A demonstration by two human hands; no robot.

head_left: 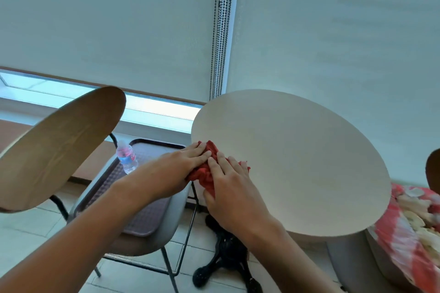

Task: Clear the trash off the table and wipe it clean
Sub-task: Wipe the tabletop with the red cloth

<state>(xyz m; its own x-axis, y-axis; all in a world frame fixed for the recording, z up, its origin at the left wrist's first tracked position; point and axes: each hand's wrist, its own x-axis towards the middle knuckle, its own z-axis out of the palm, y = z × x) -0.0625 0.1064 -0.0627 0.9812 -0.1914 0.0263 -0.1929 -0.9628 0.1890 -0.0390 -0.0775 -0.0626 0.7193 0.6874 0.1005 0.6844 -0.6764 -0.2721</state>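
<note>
From the head camera, the crumpled red cloth (209,171) lies bunched at the near-left edge of the round pale wooden table (297,162), partly hanging over the rim. Both hands press on it with straight fingers, neither grip clenched — the left hand (183,164) flat on its left part, the right hand (228,185) on its right part, fingertips nearly touching.

The unwiped tabletop stretches away to the right and far side of the cloth, so the right hand looks better placed to lead the next sweep.

No trash shows on the table; a clear plastic water bottle (127,157) lies on a brown ribbed tray (147,219) set on the grey chair (154,238) beside it.
</note>
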